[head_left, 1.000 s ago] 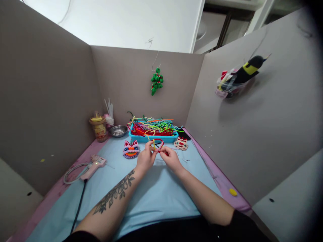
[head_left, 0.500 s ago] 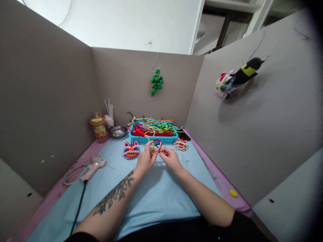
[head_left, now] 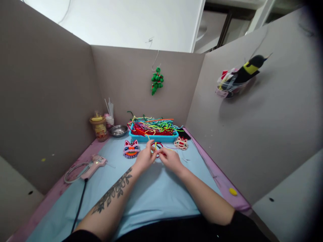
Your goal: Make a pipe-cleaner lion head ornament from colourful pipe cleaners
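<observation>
Between my two hands is a small loop of red pipe cleaner point(head_left: 153, 143) with a yellow strand point(head_left: 155, 146) across it. My left hand point(head_left: 146, 156) pinches the loop from its left side. My right hand point(head_left: 171, 159) has thumb and fingers closed at the loop's lower right, close against the left fingertips. A purple and orange lion-like face point(head_left: 131, 149) lies left of my hands, and a cream and red one point(head_left: 181, 143) lies to their right. Just beyond stands a blue tray point(head_left: 153, 138) heaped with colourful pipe cleaners.
A pink glue gun point(head_left: 94, 167) with its cord lies at left. Behind it are a lidded cup point(head_left: 99, 127) and a metal bowl point(head_left: 118, 131). A yellow disc point(head_left: 233, 191) sits near the right edge. Grey partitions point(head_left: 141, 84) enclose the table.
The red loop has turned between my fingers, and the yellow strand now crosses its middle. My right fingers have shifted slightly, and the view has moved a little.
</observation>
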A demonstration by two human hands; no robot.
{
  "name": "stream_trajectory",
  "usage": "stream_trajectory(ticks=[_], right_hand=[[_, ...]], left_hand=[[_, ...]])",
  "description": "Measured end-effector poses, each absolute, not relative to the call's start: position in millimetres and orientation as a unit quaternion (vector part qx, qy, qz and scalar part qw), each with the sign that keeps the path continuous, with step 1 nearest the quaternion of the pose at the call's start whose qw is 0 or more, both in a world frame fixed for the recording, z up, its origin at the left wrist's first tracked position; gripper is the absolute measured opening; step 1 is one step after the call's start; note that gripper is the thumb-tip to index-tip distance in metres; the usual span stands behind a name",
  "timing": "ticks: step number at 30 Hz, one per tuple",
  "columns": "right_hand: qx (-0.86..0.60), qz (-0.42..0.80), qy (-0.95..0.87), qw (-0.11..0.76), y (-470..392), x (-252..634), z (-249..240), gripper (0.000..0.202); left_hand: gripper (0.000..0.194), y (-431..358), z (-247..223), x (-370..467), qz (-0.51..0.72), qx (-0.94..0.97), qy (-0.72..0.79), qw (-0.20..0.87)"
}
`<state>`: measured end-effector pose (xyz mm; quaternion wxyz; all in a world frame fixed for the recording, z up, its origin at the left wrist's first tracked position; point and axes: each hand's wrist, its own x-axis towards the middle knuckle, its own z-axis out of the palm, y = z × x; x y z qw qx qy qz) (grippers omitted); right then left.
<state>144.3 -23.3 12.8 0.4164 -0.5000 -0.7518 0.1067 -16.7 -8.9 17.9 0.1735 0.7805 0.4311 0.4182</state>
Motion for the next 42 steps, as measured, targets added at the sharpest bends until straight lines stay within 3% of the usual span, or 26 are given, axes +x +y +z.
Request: stream_trajectory(ticks=[5,10,16,18,26,29,42], right_hand=[[-0.501,0.277,-0.612,0.546,-8.0,145.4,9.9,0.02],[-0.469,0.303,-0.596,0.578,-9.9,141.3,9.4,0.021],[-0.437,0.248,-0.672,0.544,-20.1,133.2,7.2,0.018],[-0.442,0.199,-0.694,0.532,-20.8,133.1,6.6,0.017],[-0.437,0.031,-0.763,0.475,-19.8,140.2,1.9,0.018],[-0.45,0.002,-0.755,0.477,-19.6,139.1,0.2,0.018],[-0.453,0.073,-0.707,0.538,-20.5,134.9,3.2,0.017]], left_hand=[[0.049,-15.2,24.5,-15.7,0.506,0.715,0.458,0.15],[0.056,-17.5,22.7,-10.6,0.504,0.694,0.466,0.218],[0.076,-8.8,11.9,-2.1,0.57,0.532,0.399,0.482],[0.077,-6.5,8.5,-1.6,0.579,0.495,0.39,0.517],[0.045,-5.5,8.2,-0.5,0.573,0.525,0.373,0.507],[0.041,-6.3,8.3,3.1,0.577,0.513,0.363,0.521],[0.039,-9.0,6.1,4.1,0.595,0.517,0.361,0.499]])
